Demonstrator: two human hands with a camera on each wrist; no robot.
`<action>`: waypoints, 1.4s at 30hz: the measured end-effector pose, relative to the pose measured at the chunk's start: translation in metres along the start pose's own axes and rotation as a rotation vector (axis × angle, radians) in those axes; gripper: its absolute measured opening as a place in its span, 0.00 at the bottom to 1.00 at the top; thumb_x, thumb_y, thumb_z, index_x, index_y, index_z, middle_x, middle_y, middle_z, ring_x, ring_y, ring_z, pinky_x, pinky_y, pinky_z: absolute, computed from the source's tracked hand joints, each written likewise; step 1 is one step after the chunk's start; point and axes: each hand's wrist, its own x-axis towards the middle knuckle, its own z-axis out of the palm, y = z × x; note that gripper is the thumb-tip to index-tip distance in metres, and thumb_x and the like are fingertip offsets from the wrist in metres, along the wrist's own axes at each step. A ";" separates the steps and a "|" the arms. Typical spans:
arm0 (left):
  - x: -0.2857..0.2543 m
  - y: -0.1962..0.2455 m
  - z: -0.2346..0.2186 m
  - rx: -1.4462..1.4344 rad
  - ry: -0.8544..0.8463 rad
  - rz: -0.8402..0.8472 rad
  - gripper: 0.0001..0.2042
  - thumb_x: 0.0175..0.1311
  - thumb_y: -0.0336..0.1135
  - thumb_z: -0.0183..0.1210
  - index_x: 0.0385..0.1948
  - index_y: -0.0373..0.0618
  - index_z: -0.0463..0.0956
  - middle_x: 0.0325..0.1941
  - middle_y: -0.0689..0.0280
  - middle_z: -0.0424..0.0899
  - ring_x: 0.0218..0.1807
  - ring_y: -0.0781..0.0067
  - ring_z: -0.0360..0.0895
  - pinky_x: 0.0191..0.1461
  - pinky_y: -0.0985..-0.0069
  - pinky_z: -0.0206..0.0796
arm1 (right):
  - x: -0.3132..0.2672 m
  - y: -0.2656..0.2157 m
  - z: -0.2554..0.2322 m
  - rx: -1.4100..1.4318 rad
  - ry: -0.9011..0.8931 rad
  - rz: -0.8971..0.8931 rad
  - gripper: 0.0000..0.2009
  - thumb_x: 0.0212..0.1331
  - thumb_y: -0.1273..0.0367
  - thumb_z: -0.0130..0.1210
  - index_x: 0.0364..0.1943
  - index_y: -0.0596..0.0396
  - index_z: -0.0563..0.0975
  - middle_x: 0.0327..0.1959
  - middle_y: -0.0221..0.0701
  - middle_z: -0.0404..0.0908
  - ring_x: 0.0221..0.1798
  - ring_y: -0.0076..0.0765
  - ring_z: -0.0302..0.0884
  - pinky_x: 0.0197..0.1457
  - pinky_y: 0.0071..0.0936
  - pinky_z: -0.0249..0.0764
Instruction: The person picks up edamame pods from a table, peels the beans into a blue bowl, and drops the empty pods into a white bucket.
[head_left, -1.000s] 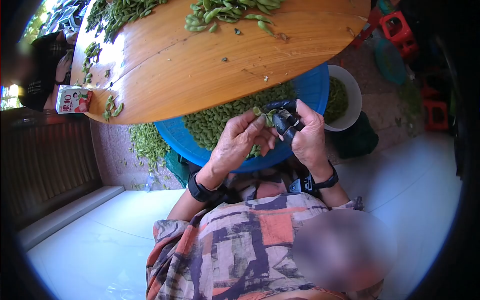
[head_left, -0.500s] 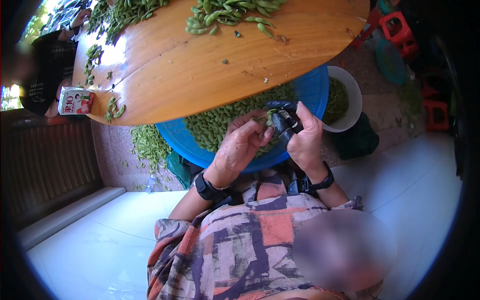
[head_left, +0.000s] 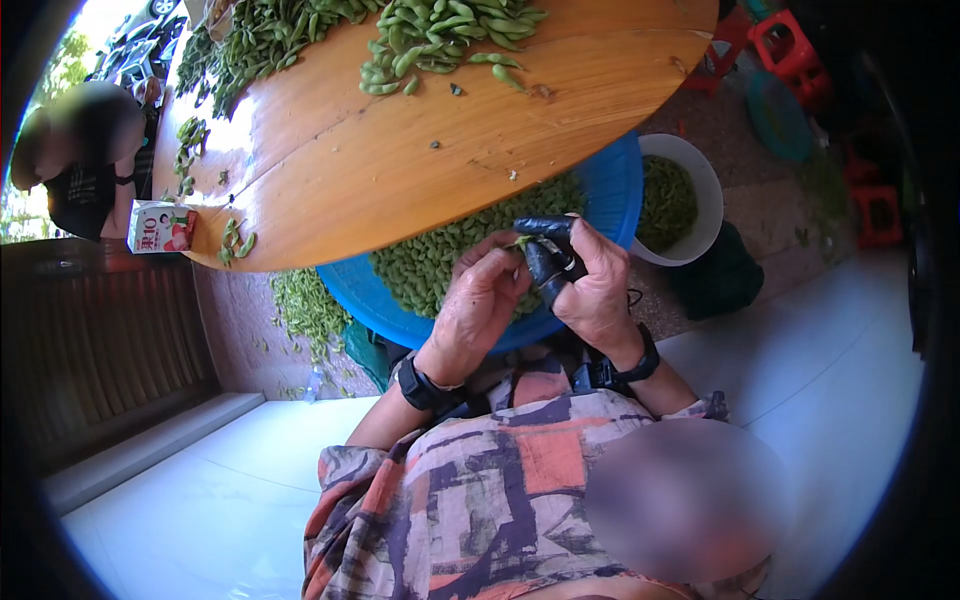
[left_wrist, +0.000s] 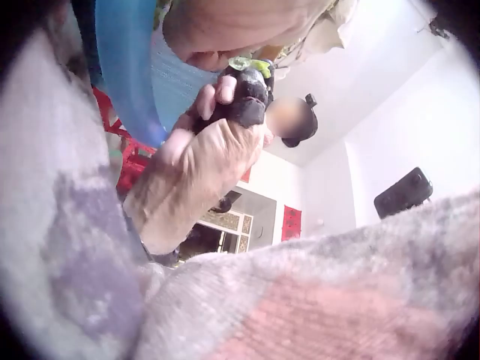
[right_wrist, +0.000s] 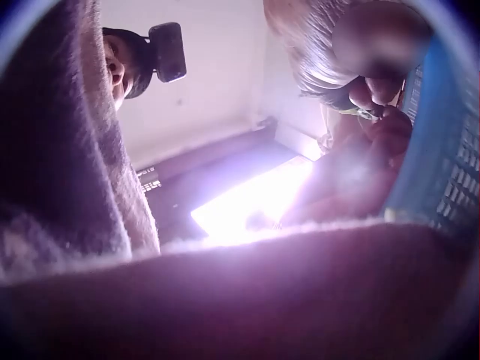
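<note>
Both hands meet above a blue basket (head_left: 345,292) of green beans in the head view. Thumb and fingers of the left hand (head_left: 478,305) pinch one end of a green soybean pod (head_left: 522,241). The right hand (head_left: 602,290), with black coverings on its thumb and fingers, grips the same pod from the other side. Most of the pod is hidden by the fingertips. In the left wrist view a bright green bit of the pod (left_wrist: 260,65) shows at the black-covered fingertips of the right hand (left_wrist: 199,169).
A wooden table (head_left: 400,160) overhangs the basket, with heaps of soybean pods (head_left: 440,40) and a small carton (head_left: 162,228). A white bucket (head_left: 708,225) of green matter stands right of the basket. Pale green pieces (head_left: 305,300) lie on the floor at left. Another person (head_left: 85,205) sits across.
The two hands have drawn closer together on the pod, and less of it shows. The head view has shifted slightly. The person across has leaned into view.
</note>
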 end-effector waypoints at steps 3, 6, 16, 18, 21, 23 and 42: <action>-0.008 0.012 0.032 0.016 0.144 -0.009 0.14 0.62 0.20 0.48 0.48 0.31 0.74 0.35 0.66 0.78 0.35 0.81 0.72 0.43 0.83 0.66 | 0.001 -0.002 -0.004 0.132 -0.004 0.134 0.13 0.52 0.80 0.57 0.43 0.60 0.80 0.35 0.36 0.83 0.38 0.33 0.82 0.43 0.26 0.76; -0.013 0.020 0.037 0.029 0.176 -0.021 0.17 0.60 0.19 0.47 0.51 0.30 0.73 0.40 0.63 0.79 0.37 0.77 0.75 0.49 0.82 0.68 | 0.004 -0.017 -0.017 0.258 0.016 0.321 0.11 0.56 0.78 0.57 0.44 0.61 0.80 0.38 0.33 0.84 0.41 0.23 0.80 0.46 0.23 0.76; -0.036 0.058 0.049 1.864 -0.261 0.789 0.14 0.57 0.26 0.60 0.46 0.36 0.78 0.54 0.53 0.79 0.59 0.48 0.73 0.62 0.61 0.68 | 0.006 0.035 -0.150 -0.795 0.315 0.119 0.14 0.50 0.80 0.45 0.42 0.65 0.77 0.33 0.48 0.79 0.37 0.59 0.78 0.46 0.36 0.74; -0.026 0.052 0.068 1.871 -0.261 0.891 0.18 0.56 0.28 0.61 0.50 0.35 0.75 0.59 0.51 0.75 0.63 0.48 0.70 0.65 0.59 0.65 | 0.001 0.041 -0.157 -0.870 0.313 0.141 0.15 0.49 0.81 0.45 0.42 0.65 0.77 0.34 0.49 0.79 0.38 0.59 0.78 0.46 0.36 0.74; -0.006 0.041 0.096 1.977 -0.256 0.868 0.34 0.54 0.36 0.65 0.63 0.33 0.62 0.70 0.47 0.62 0.71 0.48 0.60 0.72 0.56 0.53 | -0.007 0.050 -0.157 -0.584 0.299 0.395 0.16 0.48 0.82 0.46 0.43 0.65 0.77 0.34 0.51 0.80 0.40 0.57 0.79 0.46 0.35 0.74; 0.013 0.037 0.094 2.044 -0.261 0.849 0.40 0.53 0.44 0.66 0.65 0.34 0.59 0.72 0.48 0.58 0.74 0.49 0.54 0.74 0.55 0.47 | -0.011 0.063 -0.155 -0.667 0.324 0.365 0.12 0.61 0.75 0.53 0.47 0.58 0.81 0.33 0.44 0.83 0.34 0.27 0.77 0.43 0.26 0.72; 0.042 0.094 0.062 2.338 0.146 0.893 0.33 0.69 0.51 0.48 0.65 0.28 0.59 0.72 0.46 0.58 0.74 0.48 0.53 0.76 0.54 0.42 | -0.011 0.051 -0.137 -0.515 0.288 0.303 0.11 0.55 0.82 0.50 0.42 0.67 0.78 0.36 0.49 0.83 0.40 0.42 0.82 0.48 0.32 0.75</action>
